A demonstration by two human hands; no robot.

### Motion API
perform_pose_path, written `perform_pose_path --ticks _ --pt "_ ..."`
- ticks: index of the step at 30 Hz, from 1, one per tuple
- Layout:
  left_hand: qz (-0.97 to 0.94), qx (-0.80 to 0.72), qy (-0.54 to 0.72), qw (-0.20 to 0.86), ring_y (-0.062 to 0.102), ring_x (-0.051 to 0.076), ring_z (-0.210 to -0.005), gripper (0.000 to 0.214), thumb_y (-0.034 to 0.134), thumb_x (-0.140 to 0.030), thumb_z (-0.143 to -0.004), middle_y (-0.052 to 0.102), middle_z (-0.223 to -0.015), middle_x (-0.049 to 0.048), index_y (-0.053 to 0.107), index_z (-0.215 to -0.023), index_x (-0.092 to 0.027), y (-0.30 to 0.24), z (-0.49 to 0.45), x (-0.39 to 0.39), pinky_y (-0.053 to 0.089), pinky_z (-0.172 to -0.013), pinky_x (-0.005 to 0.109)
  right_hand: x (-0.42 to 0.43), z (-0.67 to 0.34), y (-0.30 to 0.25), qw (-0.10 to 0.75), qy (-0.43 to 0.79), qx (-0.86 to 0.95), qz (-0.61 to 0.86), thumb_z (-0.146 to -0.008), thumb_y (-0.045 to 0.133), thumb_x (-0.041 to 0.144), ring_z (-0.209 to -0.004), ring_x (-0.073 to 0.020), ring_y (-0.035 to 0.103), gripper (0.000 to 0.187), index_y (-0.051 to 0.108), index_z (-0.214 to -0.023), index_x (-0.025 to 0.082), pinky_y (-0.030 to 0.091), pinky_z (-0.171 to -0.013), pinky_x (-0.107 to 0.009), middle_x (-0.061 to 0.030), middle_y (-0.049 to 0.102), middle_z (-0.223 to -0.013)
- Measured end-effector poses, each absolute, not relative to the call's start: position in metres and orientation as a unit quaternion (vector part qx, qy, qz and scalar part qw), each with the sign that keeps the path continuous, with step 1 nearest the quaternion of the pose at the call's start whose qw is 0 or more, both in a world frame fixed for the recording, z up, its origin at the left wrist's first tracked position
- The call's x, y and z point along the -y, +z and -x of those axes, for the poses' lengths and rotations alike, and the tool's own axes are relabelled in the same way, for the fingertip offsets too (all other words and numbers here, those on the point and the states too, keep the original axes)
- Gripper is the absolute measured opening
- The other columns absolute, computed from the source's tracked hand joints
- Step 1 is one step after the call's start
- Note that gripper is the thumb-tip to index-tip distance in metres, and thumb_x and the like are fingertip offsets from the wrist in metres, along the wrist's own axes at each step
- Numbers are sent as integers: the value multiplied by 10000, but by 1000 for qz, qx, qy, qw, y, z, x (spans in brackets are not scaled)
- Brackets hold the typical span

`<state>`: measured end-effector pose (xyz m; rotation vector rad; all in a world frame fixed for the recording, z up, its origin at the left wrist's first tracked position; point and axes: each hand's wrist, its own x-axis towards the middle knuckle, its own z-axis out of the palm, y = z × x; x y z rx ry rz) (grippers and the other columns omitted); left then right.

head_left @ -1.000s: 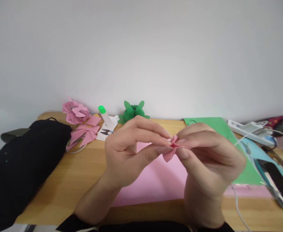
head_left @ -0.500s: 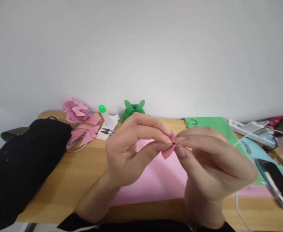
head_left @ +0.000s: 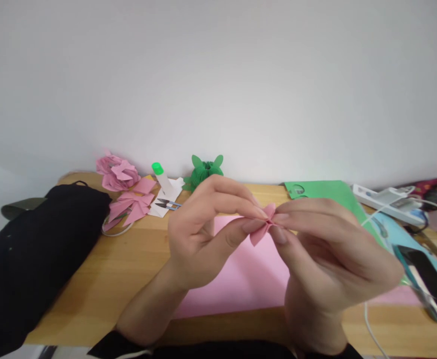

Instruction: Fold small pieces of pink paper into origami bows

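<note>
Between both hands is a small folded piece of pink paper [head_left: 257,236], held up above the table. My left hand [head_left: 207,234] pinches its left side between thumb and fingers. From the right, my right hand [head_left: 326,249] grips the other side with thumb and forefinger, the two sets of fingertips almost touching. The folded paper's tips stick out above and below the pinch; its middle is hidden by my fingers. Under the hands lies a large pink sheet [head_left: 248,279] on the wooden table [head_left: 87,284].
Back left are a crumpled pink paper flower [head_left: 117,172], pink paper pieces [head_left: 134,207], a glue stick [head_left: 163,179] and thread snips [head_left: 169,205]. A green paper figure [head_left: 205,169] stands behind. A black bag [head_left: 42,249] lies left; right are green sheets [head_left: 326,192], a power strip [head_left: 390,207] and a phone [head_left: 429,276].
My left hand has shifted slightly right, closer to my right fingertips. The folded pink paper has turned a little, its upper tip now leaning right and showing wider.
</note>
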<state>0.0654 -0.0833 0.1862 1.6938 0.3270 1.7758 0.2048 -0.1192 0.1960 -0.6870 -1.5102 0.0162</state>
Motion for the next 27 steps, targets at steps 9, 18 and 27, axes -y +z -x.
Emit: perform_pose_path --ticks 9,18,27 --pt "-646 -132 695 286 666 132 -821 63 738 -141 -884 702 -825 27 752 -924 -186 187 -68 84 596 -710 262 125 -206 198 644 20 678 353 -820 738 40 -696 -132 697 249 749 -977 232 598 -609 -282 13 763 -806" --pt "-669 -163 691 218 653 144 -798 73 673 -152 -927 694 -840 38 736 -936 -188 185 -71 88 582 -692 273 125 -202 198 659 36 660 359 -804 732 23 -736 -156 727 296 755 -993 249 616 -614 -306 10 763 -804" --pt "-692 -173 687 139 642 160 -754 52 714 -209 -910 747 -866 25 751 -945 -218 186 -67 83 560 -669 322 125 -206 200 635 5 682 363 -800 731 -10 -735 -120 696 303 755 -996 220 620 -681 -274 21 773 -850"
